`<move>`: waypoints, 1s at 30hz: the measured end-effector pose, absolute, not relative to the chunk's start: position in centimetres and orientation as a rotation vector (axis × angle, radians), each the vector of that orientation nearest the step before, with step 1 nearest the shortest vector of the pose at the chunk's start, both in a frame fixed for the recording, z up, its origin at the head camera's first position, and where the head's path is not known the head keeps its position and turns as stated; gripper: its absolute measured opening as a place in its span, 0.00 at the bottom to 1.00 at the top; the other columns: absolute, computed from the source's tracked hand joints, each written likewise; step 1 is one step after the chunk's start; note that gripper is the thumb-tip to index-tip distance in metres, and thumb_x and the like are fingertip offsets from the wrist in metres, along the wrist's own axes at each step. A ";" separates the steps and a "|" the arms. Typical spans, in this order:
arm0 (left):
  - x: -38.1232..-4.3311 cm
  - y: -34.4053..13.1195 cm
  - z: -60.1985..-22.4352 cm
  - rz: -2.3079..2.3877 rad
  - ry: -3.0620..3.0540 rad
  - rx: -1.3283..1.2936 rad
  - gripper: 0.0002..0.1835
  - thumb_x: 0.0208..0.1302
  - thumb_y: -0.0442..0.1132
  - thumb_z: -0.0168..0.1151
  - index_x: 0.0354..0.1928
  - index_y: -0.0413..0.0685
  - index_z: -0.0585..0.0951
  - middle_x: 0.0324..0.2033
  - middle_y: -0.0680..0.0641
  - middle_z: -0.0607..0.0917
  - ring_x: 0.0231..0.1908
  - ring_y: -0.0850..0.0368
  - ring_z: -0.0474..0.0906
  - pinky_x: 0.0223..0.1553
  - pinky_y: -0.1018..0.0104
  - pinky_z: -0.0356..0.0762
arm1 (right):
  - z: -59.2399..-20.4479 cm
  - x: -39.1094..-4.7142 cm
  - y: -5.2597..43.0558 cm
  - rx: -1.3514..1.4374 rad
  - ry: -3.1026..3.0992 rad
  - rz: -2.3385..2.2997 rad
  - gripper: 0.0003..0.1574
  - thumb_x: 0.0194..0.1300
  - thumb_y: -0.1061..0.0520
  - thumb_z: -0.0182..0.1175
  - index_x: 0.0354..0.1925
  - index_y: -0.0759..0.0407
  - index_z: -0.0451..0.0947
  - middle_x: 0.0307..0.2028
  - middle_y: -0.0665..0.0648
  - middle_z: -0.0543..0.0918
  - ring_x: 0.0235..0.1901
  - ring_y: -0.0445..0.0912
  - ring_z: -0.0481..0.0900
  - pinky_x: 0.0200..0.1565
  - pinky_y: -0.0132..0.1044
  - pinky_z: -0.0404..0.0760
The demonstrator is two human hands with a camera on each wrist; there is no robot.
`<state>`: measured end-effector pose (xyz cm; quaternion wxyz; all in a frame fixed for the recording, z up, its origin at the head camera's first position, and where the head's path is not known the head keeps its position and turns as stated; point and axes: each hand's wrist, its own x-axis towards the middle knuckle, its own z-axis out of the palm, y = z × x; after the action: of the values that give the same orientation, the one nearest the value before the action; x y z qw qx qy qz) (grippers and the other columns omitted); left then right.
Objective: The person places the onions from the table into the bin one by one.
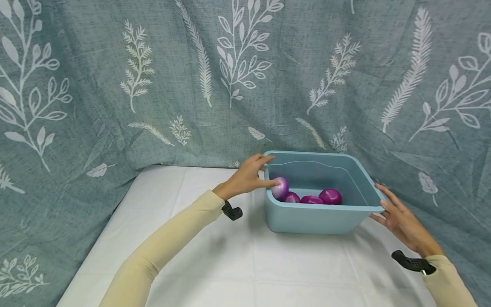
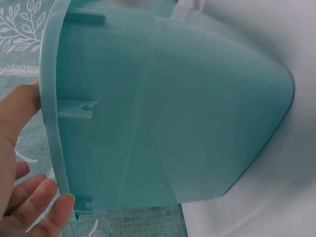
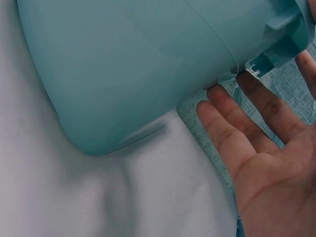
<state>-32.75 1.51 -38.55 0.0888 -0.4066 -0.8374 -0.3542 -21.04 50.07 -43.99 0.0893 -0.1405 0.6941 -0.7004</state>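
A light blue plastic bin (image 1: 314, 221) sits on the white-covered table with several purple onions (image 1: 330, 196) inside, gathered toward its near left side. My left hand (image 1: 245, 177) grips the bin's left rim. Its thumb reaches over the edge and overlaps a paler purple-and-white onion (image 1: 281, 189); in the left wrist view its other fingertips lie at the rim's corner (image 2: 63, 200). At the opposite end, my right hand (image 1: 402, 226) has its fingers spread and nearly straight. Those fingers (image 3: 222, 128) lie against the bin's outer wall (image 3: 138, 64), just below the rim.
Behind the bin hangs a blue-green cloth (image 1: 172, 85) with white leaf prints, close to its far side. White table cover (image 1: 199, 264) extends to the left and front of the bin. Each wrist wears a black band (image 1: 412, 262).
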 end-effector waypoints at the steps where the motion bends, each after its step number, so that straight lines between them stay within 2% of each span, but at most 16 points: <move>1: -32.8 1.4 -38.6 -1.053 -2.492 -1.208 0.43 0.61 0.55 0.75 0.73 0.44 0.71 0.57 0.45 0.78 0.48 0.55 0.79 0.40 0.70 0.79 | -44.0 -21.0 50.1 -0.418 2.064 -2.084 0.38 0.86 0.59 0.35 0.83 0.35 0.38 0.79 0.47 0.45 0.65 0.33 0.72 0.58 0.35 0.80; 6: -32.9 0.3 -38.8 -1.087 -2.483 -1.175 0.35 0.65 0.52 0.73 0.69 0.43 0.76 0.56 0.45 0.80 0.47 0.56 0.78 0.43 0.67 0.79 | -43.9 -21.1 49.9 -0.435 2.078 -2.084 0.38 0.86 0.59 0.35 0.83 0.37 0.38 0.78 0.48 0.47 0.65 0.33 0.72 0.58 0.35 0.80; 9: -32.9 -1.1 -39.0 -1.089 -2.488 -1.147 0.30 0.70 0.52 0.68 0.67 0.43 0.77 0.56 0.46 0.81 0.47 0.57 0.78 0.45 0.63 0.80 | -43.8 -21.1 49.9 -0.435 2.132 -2.056 0.38 0.85 0.60 0.36 0.83 0.39 0.39 0.78 0.51 0.49 0.64 0.33 0.73 0.58 0.34 0.79; 13: -32.7 -3.6 -39.0 -1.058 -2.516 -1.104 0.25 0.75 0.52 0.62 0.65 0.43 0.78 0.58 0.47 0.82 0.45 0.54 0.79 0.47 0.57 0.80 | -43.1 -21.0 50.0 -0.388 2.341 -1.912 0.38 0.85 0.60 0.40 0.84 0.43 0.42 0.78 0.53 0.46 0.62 0.30 0.73 0.56 0.31 0.80; 17: -32.2 -6.8 -38.9 -0.982 -2.547 -1.053 0.23 0.76 0.51 0.60 0.63 0.45 0.79 0.58 0.46 0.82 0.43 0.51 0.80 0.45 0.58 0.79 | -41.6 -20.5 50.2 -0.272 2.697 -1.572 0.38 0.83 0.54 0.49 0.83 0.44 0.49 0.74 0.51 0.58 0.56 0.27 0.75 0.51 0.28 0.81; 20: -31.5 -9.3 -38.7 -0.899 -2.542 -1.029 0.20 0.76 0.50 0.61 0.61 0.46 0.81 0.56 0.46 0.83 0.41 0.50 0.80 0.41 0.59 0.78 | -40.2 -20.0 50.2 -0.171 2.897 -1.291 0.38 0.80 0.46 0.55 0.81 0.40 0.55 0.69 0.52 0.66 0.52 0.24 0.75 0.45 0.26 0.80; 22: -31.0 -10.7 -38.5 -0.832 -2.532 -1.011 0.19 0.75 0.49 0.63 0.59 0.47 0.82 0.55 0.46 0.83 0.40 0.52 0.80 0.37 0.60 0.79 | -39.1 -19.7 50.1 -0.133 2.963 -1.167 0.39 0.78 0.42 0.57 0.80 0.40 0.57 0.71 0.56 0.67 0.51 0.23 0.73 0.43 0.30 0.81; 24: -30.5 -12.0 -38.3 -0.747 -2.531 -0.990 0.19 0.74 0.49 0.64 0.59 0.46 0.82 0.54 0.46 0.83 0.40 0.53 0.80 0.35 0.60 0.79 | -38.2 -19.6 49.9 -0.105 3.030 -1.046 0.40 0.76 0.38 0.58 0.79 0.40 0.59 0.71 0.61 0.68 0.49 0.25 0.72 0.43 0.38 0.82; 27: -29.8 -13.7 -37.9 -0.610 -2.555 -0.944 0.22 0.73 0.52 0.64 0.60 0.46 0.81 0.55 0.45 0.82 0.42 0.53 0.82 0.33 0.59 0.81 | -37.2 -19.5 49.1 -0.100 3.098 -0.921 0.41 0.75 0.35 0.57 0.79 0.44 0.61 0.69 0.67 0.70 0.54 0.43 0.79 0.45 0.55 0.83; 30: -29.0 -15.1 -37.4 -0.467 -2.577 -0.915 0.28 0.71 0.55 0.65 0.64 0.45 0.78 0.58 0.42 0.80 0.47 0.49 0.82 0.34 0.56 0.82 | -36.3 -19.7 47.8 -0.136 3.164 -0.829 0.41 0.75 0.35 0.57 0.77 0.49 0.64 0.68 0.70 0.70 0.58 0.67 0.78 0.45 0.68 0.78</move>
<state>-28.95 -15.12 -37.36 0.1826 -0.3242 -0.9133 -0.1654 -19.69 47.83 -36.26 -0.0660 -0.0415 0.9644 -0.2525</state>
